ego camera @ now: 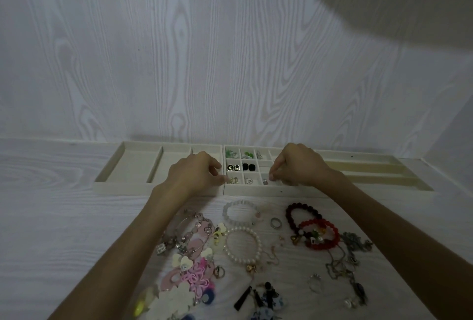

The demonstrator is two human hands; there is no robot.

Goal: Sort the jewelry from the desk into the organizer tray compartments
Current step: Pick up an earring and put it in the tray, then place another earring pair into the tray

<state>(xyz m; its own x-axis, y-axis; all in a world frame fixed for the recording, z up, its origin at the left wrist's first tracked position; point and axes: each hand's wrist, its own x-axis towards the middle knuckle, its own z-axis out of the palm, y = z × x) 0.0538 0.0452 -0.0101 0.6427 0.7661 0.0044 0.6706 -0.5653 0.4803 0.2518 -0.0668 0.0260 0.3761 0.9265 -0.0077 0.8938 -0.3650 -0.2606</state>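
Cream-coloured organizer trays line the back of the pale wood-grain desk, against the wall. Furthest left, the wide-compartment tray has long sections divided by ridges. Over its right end hovers the left hand, its fingers curled with the thumb and forefinger drawn together at the seam between trays; whether they pinch anything is too small to tell. Just right of it sits the small-grid tray. Its back row holds green pieces, the middle row a pair of round black studs and two black squares, and the front row gold earrings beside the left fingertips. The right hand reaches over the grid's right part, fingers bunched downward with the tips close together at a front compartment, next to a small pinkish earring; a grip on it cannot be confirmed. Further right lies the slotted tray with long tan channels.

On the desk nearer the person, unsorted jewelry spreads between the forearms: pink and cream heart pieces at left, a frosted white bead bracelet above a pearl bracelet, a silver ring, then a dark red bead bracelet overlapping a bright red bracelet, and tangled chains at right.
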